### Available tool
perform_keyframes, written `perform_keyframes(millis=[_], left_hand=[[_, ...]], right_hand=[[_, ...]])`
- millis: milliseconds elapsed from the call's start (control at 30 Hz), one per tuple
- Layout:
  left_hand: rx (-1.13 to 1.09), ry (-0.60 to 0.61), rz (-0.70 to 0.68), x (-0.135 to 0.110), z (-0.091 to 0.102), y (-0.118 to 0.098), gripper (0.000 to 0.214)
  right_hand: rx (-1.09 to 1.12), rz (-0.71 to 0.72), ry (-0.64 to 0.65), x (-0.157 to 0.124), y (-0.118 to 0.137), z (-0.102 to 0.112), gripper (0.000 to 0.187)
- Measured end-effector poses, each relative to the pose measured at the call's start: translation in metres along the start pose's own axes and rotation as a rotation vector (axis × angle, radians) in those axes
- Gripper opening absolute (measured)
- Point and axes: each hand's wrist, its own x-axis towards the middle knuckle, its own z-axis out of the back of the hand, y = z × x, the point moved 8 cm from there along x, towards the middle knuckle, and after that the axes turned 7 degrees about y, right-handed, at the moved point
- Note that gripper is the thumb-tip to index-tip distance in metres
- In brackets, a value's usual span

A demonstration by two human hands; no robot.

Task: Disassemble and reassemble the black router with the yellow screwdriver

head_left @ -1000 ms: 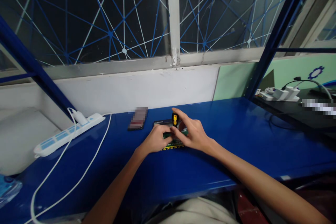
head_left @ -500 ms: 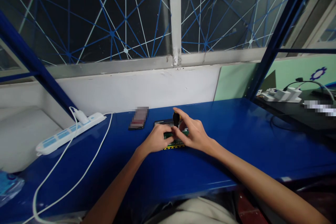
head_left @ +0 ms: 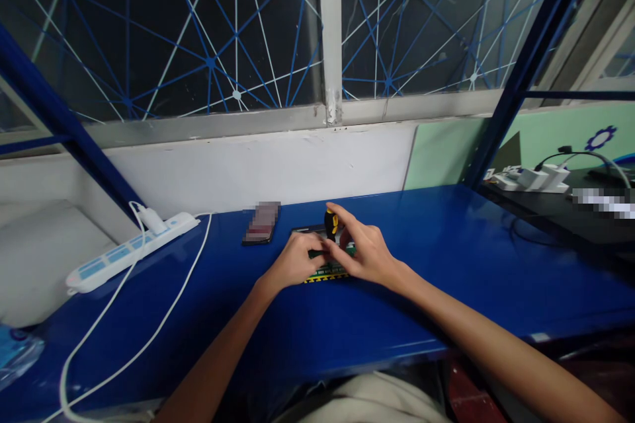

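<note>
At the far left corner a bluish clear wrapper (head_left: 17,350) lies on the blue worktop (head_left: 446,264); what is in it cannot be made out. Beside it a white power strip (head_left: 129,251) lies aslant with a plug in its far end, close to the slanting blue post (head_left: 64,125). Its white cable (head_left: 174,304) loops forward toward the near edge.

A dark phone (head_left: 261,223) lies flat near the back wall, just left of the hands. The left hand (head_left: 292,264) rests on the green circuit board (head_left: 331,271), fingers curled down and holding it against the worktop. The board lies flat at the middle of the worktop, closer to the wall than to the near edge, with a yellow-and-black strip along its front side. A dark flat piece shows behind it; tray or plate, I cannot tell.

The right hand (head_left: 367,252) has its fingers pinched narrow round the black-and-yellow handle of a screwdriver (head_left: 330,220), held upright over the board. Its tip is hidden.

Right of that hand, bare blue surface runs to the right blue post (head_left: 516,73). Past the post stands a black table (head_left: 555,211) with white adapters (head_left: 533,177). Both forearms cross the near edge.
</note>
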Motion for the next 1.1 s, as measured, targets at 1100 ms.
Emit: perform_keyframes(millis=[1100], left_hand=[[-0.002,0.115,0.108,-0.002,-0.008,0.010,0.019]], right_hand=[[0.047,-0.021,0.003,0.000,-0.005,0.001,0.063]])
